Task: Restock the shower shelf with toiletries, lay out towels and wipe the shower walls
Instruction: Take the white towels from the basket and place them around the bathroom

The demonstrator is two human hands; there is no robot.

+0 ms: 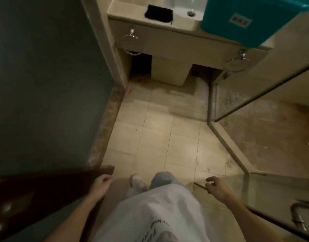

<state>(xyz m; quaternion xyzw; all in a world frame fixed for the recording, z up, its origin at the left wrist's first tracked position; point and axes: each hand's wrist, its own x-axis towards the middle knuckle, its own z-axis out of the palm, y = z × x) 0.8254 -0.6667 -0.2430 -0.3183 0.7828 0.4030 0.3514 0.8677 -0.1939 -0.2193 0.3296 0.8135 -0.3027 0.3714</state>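
left grip: loosely curled, empty, beside the dark door edge.
right grip: relaxed, fingers spread, holding nothing, over the glass door edge.
task thing: teal basket, on the tabletop beyond the glass door; contents unseen.
black cloth: left of the basket.
step, judged: walking in; best to steady on the glass frame and mind the stained floor.

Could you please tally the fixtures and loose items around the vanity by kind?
Chrome towel rings: 2, left towel ring and right towel ring
Black cloths: 1, the black cloth
Teal baskets: 1, the teal basket
Sink drains: 1, the drain
Total: 5
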